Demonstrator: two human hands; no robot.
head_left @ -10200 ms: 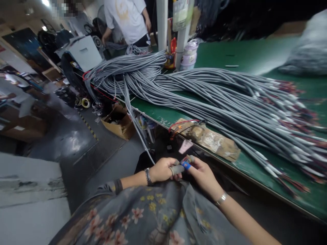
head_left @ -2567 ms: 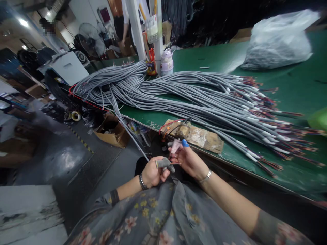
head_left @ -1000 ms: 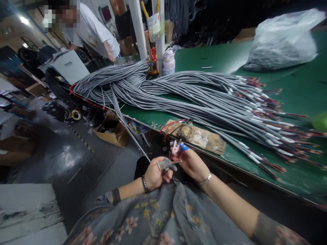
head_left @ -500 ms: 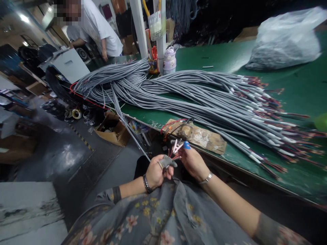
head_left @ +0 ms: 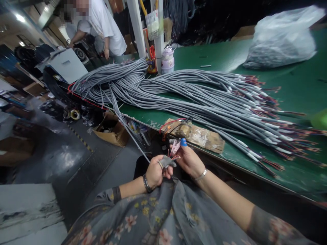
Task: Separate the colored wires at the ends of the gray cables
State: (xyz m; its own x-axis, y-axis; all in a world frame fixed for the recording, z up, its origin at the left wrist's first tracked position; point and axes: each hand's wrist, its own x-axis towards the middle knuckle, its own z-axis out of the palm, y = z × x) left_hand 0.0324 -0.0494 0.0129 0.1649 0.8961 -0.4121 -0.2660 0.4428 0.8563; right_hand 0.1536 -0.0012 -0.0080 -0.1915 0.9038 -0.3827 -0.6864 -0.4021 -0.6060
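Observation:
My left hand (head_left: pixel 155 172) is closed in a fist around the end of a grey cable (head_left: pixel 127 131) that runs up to the bench; its thumb wears a grey finger cot. My right hand (head_left: pixel 190 160), with a blue cot on one fingertip, pinches the thin coloured wires (head_left: pixel 175 149) fanning out of that cable end. Both hands are over my lap, just below the bench edge. A large bundle of grey cables (head_left: pixel 194 95) with stripped coloured ends lies across the green bench (head_left: pixel 293 85).
A taped cardboard pad (head_left: pixel 201 136) with red wire sits at the bench edge near my hands. A white plastic bag (head_left: pixel 279 39), a post (head_left: pixel 159 37) and a small jar (head_left: pixel 167 61) stand behind. A cardboard box (head_left: pixel 112 129) is on the floor. A person in white (head_left: pixel 104 23) stands far left.
My hands stay in my lap working the same cable end; the right fingers have shifted slightly on the wires. The person in white has moved right at the back.

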